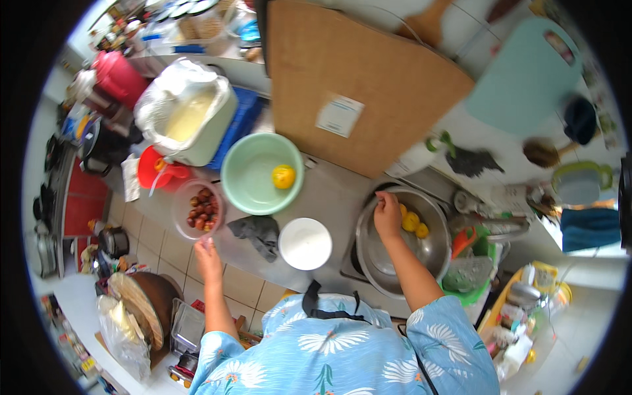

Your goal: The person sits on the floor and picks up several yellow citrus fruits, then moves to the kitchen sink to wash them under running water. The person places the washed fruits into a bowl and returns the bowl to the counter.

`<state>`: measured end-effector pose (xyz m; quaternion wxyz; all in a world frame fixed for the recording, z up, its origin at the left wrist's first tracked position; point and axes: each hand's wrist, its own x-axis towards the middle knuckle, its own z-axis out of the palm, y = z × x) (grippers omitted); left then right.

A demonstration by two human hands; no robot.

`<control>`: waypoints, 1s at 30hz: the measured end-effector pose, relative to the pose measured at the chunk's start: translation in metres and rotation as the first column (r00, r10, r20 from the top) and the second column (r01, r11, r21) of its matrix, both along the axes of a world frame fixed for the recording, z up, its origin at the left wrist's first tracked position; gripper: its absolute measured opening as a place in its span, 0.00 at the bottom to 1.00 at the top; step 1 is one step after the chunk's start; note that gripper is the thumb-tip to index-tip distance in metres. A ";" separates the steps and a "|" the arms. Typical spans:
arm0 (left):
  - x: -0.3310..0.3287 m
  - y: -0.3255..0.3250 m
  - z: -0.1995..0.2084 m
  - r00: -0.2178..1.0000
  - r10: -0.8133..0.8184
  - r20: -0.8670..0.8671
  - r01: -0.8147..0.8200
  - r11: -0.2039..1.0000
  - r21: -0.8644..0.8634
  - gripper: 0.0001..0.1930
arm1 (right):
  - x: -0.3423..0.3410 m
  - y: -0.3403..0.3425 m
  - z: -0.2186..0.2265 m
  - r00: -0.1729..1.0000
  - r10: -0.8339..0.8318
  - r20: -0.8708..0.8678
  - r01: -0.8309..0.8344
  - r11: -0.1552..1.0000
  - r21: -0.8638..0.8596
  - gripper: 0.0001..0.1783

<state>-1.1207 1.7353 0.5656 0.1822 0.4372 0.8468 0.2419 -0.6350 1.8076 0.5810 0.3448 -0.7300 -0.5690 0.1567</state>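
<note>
My left hand point(209, 259) is at the near rim of a clear plastic bowl point(178, 224), its fingertips closed on the edge. Several round reddish-brown fruits point(203, 209) lie in that bowl. On the right, my right hand point(387, 209) is closed at the upper left rim of a large steel basin point(395, 270). Several yellow pieces point(411, 221), too small to name, sit inside the basin. Between my hands stands a pale green basin point(240, 174) with one round yellow item point(284, 176) in it. A white bowl point(305, 244) is nearer to me.
A dark grey cloth point(258, 235) lies beside the white bowl. Behind are a red dipper point(153, 170), a bag-lined tub point(220, 125) of pale contents and a cardboard sheet point(355, 72). A green basket point(484, 266) with utensils stands right of the steel basin.
</note>
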 end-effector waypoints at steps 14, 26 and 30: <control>0.098 -0.004 0.135 0.937 -0.307 -0.169 0.342 0.903 0.258 0.16 | 0.194 -0.115 -0.084 0.904 0.161 0.396 0.096 0.827 -0.554 0.40; 0.407 -0.041 -0.026 0.472 -0.385 0.793 0.636 0.772 -0.004 0.15 | 0.063 -0.113 -0.071 0.462 -0.584 -0.667 0.210 0.803 -0.557 0.18; 0.466 -0.023 0.009 0.120 0.315 0.941 0.498 0.801 -0.332 0.19 | 0.079 -0.134 -0.086 0.781 -0.168 -0.601 0.055 0.978 -0.201 0.17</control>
